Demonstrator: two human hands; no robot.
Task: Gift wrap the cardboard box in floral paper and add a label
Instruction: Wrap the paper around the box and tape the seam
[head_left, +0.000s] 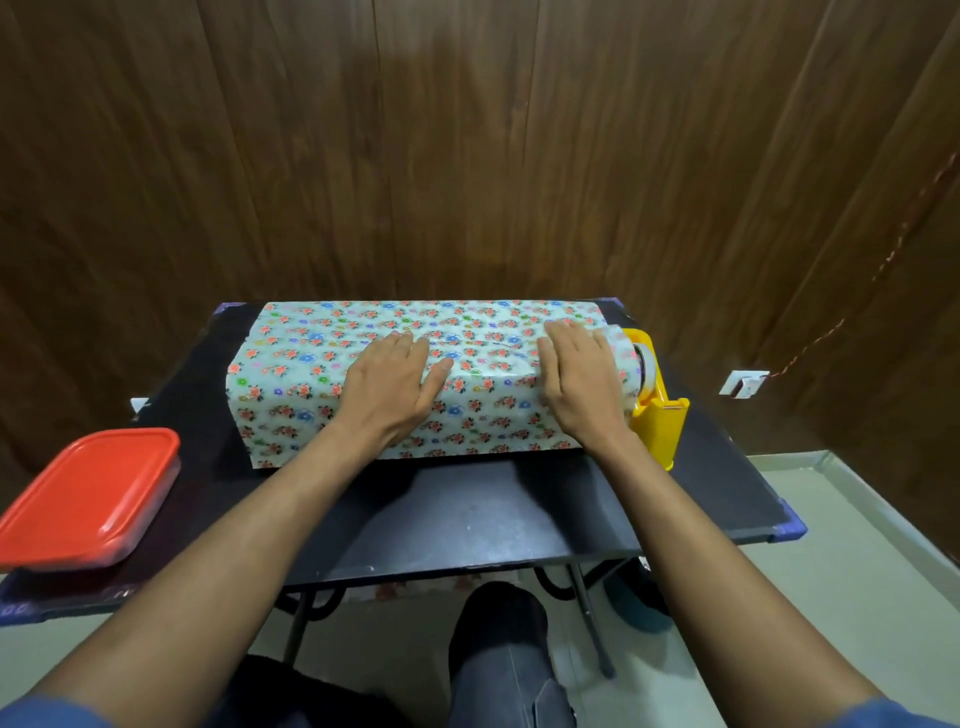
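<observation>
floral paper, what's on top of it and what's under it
Both hands lie flat on the floral paper: left hand, right hand. The paper covers a long box shape; no cardboard shows, so what's underneath can't be seen.

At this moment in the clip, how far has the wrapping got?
Done: floral paper already covers the box's top and front. In hand: the left hand and right hand press flat on the paper along the top front edge. Left: no tape strip shows yet, the yellow tape dispenser stands untouched at the right end, the paper's ends look unfolded, and no label is visible.
</observation>
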